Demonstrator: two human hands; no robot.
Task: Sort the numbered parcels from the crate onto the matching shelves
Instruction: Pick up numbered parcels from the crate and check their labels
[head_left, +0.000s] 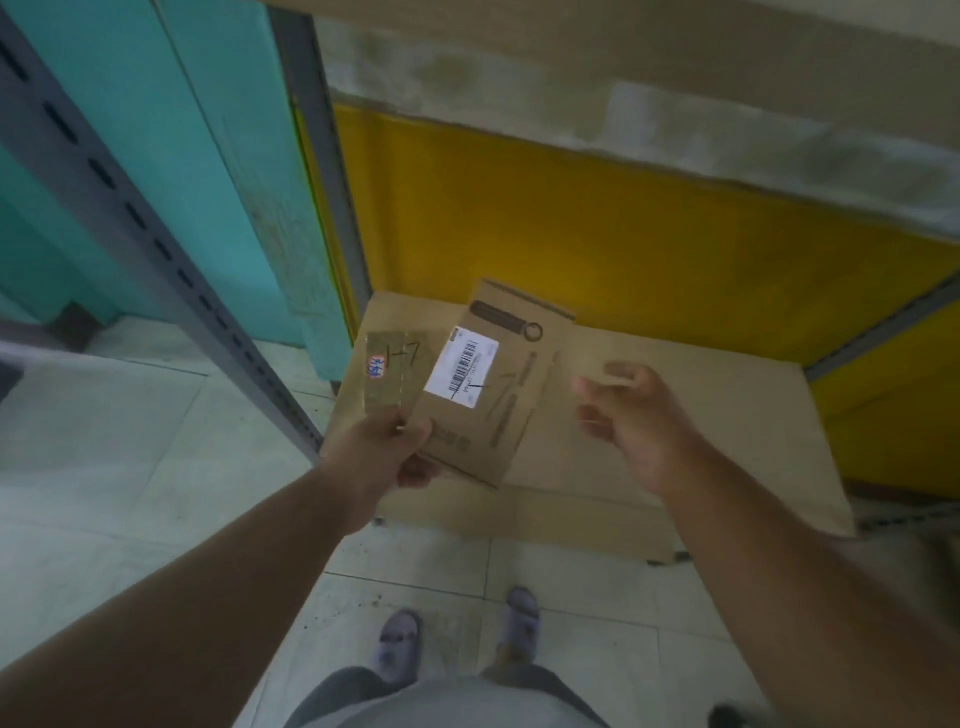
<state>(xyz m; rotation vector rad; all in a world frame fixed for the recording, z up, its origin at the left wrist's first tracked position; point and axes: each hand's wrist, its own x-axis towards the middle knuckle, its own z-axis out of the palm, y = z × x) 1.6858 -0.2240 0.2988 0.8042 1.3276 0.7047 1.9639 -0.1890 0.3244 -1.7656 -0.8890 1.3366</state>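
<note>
Down by the bottom shelf, which has a sheet of brown cardboard lying on it, two hands reach forward. The left hand grips two parcels at their near ends, thumb on top and fingers curled under. One is a small flat brown parcel with "1-7" written on it in black and a little sticker with blue and red marks. The other is a bigger cardboard box with a white barcode label. The box lies just beside the small parcel and partly over it, tilted, and both are held just above the cardboard sheet. The right hand hangs near the box but does not touch it. Its fingers are loosely bent and hold nothing. Behind the shelf is a yellow board. A grey metal post with slots stands on the left, next to a teal wall. Two feet in grey slippers stand on the pale tiled floor.
</note>
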